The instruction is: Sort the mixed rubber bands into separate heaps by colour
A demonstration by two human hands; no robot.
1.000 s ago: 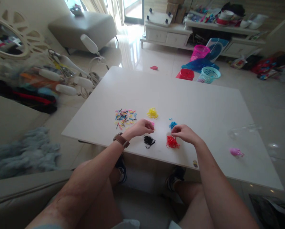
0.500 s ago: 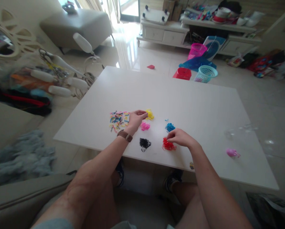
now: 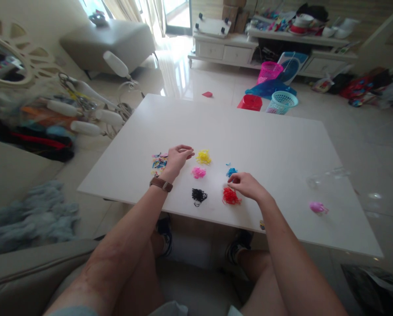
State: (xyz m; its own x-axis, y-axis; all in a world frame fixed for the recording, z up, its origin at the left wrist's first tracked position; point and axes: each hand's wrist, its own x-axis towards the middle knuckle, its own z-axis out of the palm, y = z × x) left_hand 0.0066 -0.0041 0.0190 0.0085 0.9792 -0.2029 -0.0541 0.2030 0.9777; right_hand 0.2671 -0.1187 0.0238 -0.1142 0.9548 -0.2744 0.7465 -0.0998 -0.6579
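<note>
No readable writing, brand or label anywhere that I can make out from the head view.

My left hand (image 3: 176, 158) sits over the right edge of the mixed pile (image 3: 159, 161), a loose scatter of small thin bands in blue, pink, yellow and dark colours. Fingers curled, thumb and forefinger drawn together out toward the yellow pile (image 3: 203, 156); whether a band is pinched between them I cannot tell, too small. A brown strap watch (image 3: 161, 184) wraps that wrist.

My right hand (image 3: 247, 184) hovers just above the red pile (image 3: 230, 196), fingers bent down and bunched, tips close to the pile's top edge. Contact or hold not clear.

Sorted piles, each a tangled little clump of thin loops, rubbery looking:
- yellow, far row, just beside my left fingertips
- pink pile (image 3: 198, 172), middle, between yellow and black
- black pile (image 3: 198, 195), nearest the table edge
- blue pile (image 3: 230, 171), small, just beyond my right hand
- red, partly under my right fingers

All rest on the white table (image 3: 275, 145), smooth, matte, rectangular. A separate pink clump (image 3: 317, 207) lies well apart toward the right side.

On the glossy floor beyond: a light blue lattice basket (image 3: 281, 102), a pink basket (image 3: 269, 71).
</note>
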